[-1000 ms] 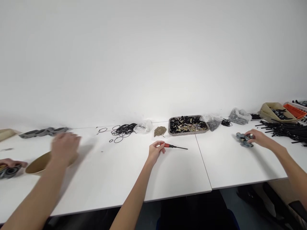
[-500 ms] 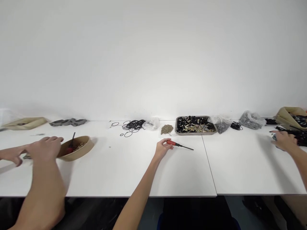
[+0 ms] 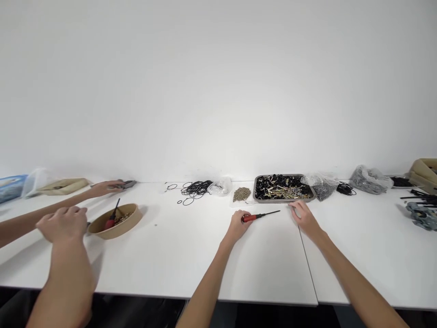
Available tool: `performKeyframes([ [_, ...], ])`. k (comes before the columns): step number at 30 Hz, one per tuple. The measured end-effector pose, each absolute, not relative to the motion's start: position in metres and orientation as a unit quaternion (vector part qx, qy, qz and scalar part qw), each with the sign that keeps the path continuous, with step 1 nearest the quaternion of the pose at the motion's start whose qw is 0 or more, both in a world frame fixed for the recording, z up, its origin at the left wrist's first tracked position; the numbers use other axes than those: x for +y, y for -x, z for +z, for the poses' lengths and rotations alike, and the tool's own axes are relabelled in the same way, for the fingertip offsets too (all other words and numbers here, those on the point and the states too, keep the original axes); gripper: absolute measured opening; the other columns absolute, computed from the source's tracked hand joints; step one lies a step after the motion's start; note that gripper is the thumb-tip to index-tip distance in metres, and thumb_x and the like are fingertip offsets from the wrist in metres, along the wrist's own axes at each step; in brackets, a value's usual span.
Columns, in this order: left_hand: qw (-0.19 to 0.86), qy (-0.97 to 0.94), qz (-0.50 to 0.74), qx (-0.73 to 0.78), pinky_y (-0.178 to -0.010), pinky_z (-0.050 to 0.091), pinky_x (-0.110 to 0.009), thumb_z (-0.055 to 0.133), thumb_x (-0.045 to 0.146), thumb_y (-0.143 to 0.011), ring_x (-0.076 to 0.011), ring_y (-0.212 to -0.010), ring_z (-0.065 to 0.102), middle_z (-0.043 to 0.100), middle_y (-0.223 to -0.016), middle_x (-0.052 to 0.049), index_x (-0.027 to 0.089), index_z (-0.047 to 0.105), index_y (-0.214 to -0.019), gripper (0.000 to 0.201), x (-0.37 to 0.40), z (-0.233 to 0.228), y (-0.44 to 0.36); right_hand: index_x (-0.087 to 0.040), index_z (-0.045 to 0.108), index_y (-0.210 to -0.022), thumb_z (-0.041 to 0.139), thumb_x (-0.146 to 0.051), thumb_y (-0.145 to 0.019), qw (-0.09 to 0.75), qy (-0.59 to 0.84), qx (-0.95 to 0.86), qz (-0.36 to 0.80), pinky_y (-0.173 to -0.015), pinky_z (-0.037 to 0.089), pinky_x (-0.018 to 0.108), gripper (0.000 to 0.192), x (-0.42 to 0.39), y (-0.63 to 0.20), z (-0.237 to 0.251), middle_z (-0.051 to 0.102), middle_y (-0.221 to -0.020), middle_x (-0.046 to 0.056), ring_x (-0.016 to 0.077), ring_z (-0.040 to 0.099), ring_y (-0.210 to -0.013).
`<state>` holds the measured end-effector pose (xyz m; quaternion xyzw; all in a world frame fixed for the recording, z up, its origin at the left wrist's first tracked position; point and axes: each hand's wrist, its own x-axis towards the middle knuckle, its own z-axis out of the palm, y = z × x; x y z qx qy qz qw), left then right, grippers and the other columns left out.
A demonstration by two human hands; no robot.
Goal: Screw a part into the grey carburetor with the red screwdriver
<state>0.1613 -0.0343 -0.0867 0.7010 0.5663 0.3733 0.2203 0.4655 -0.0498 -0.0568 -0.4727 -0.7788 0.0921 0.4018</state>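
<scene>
Near the middle of the table, my left hand (image 3: 240,223) is closed around the red handle of a screwdriver (image 3: 251,218). Its dark shaft points right, towards my right hand (image 3: 305,220). That hand is just in front of the metal tray (image 3: 257,199), with loosely curved fingers and a gap between thumb and forefinger; I see nothing held. Black parts and brass-coloured screws (image 3: 282,193) fill the tray. To its left lies a pile of small brass-coloured pieces (image 3: 242,194). A grey part (image 3: 422,216) rests at the far right, apart from my hands.
At left, a co-worker's hand (image 3: 64,223) is beside a tan bowl (image 3: 116,231) holding another screwdriver (image 3: 111,222); their other hand (image 3: 107,187) touches grey parts (image 3: 129,184). Black rings (image 3: 198,187) and clear bags (image 3: 370,180) line the wall. A seam (image 3: 308,259) divides the tabletop.
My right hand has left the grey part at the far right and come to the tray's front. My left hand still holds the screwdriver. A co-worker's hand has reached to the grey parts.
</scene>
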Motion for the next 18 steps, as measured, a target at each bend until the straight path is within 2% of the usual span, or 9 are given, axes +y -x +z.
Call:
performKeyframes([
  [6,0.172,-0.761,0.313,0.541,-0.092,0.043,-0.042,0.066,0.037,-0.081,-0.0251,-0.094,0.056,0.062,-0.091,-0.006,0.022,0.069,-0.098,0.023,-0.038,-0.091,-0.166,-0.021,0.064,-0.109,0.047,-0.035,-0.095,0.426,0.471,-0.761,0.132,-0.084,0.05,0.037,0.026,-0.042,-0.463,-0.079,0.063,-0.096,0.008,0.023,0.062,-0.092],
  [9,0.165,-0.763,0.306,0.545,-0.093,0.043,-0.042,0.058,0.032,-0.087,-0.0252,-0.096,0.055,0.062,-0.095,-0.007,0.019,0.065,-0.096,0.017,-0.038,-0.092,-0.169,-0.019,0.066,-0.107,0.051,-0.039,-0.09,0.463,0.506,-0.714,0.14,-0.078,0.049,0.035,0.031,-0.037,-0.472,-0.077,0.064,-0.09,0.008,0.022,0.061,-0.085],
  [12,0.166,-0.757,0.307,0.553,-0.094,0.043,-0.04,0.057,0.024,-0.086,-0.0241,-0.096,0.055,0.062,-0.096,-0.008,0.018,0.061,-0.089,0.008,-0.037,-0.091,-0.168,-0.018,0.068,-0.106,0.056,-0.043,-0.084,0.476,0.531,-0.684,0.154,-0.074,0.047,0.033,0.036,-0.035,-0.478,-0.075,0.065,-0.088,0.007,0.0204,0.058,-0.078],
  [15,0.18,-0.747,0.313,0.558,-0.09,0.044,-0.036,0.057,0.022,-0.084,-0.0219,-0.093,0.055,0.062,-0.094,-0.007,0.019,0.056,-0.085,0.004,-0.038,-0.089,-0.167,-0.018,0.069,-0.106,0.057,-0.045,-0.079,0.479,0.554,-0.659,0.173,-0.071,0.046,0.032,0.04,-0.038,-0.483,-0.077,0.065,-0.086,0.007,0.0191,0.056,-0.074],
  [18,0.207,-0.734,0.323,0.56,-0.079,0.044,-0.031,0.056,0.021,-0.083,-0.018,-0.082,0.054,0.06,-0.087,-0.003,0.019,0.053,-0.088,0.006,-0.043,-0.086,-0.165,-0.018,0.07,-0.106,0.059,-0.045,-0.078,0.486,0.567,-0.637,0.189,-0.072,0.045,0.032,0.04,-0.042,-0.49,-0.081,0.066,-0.086,0.006,0.0192,0.058,-0.075],
])
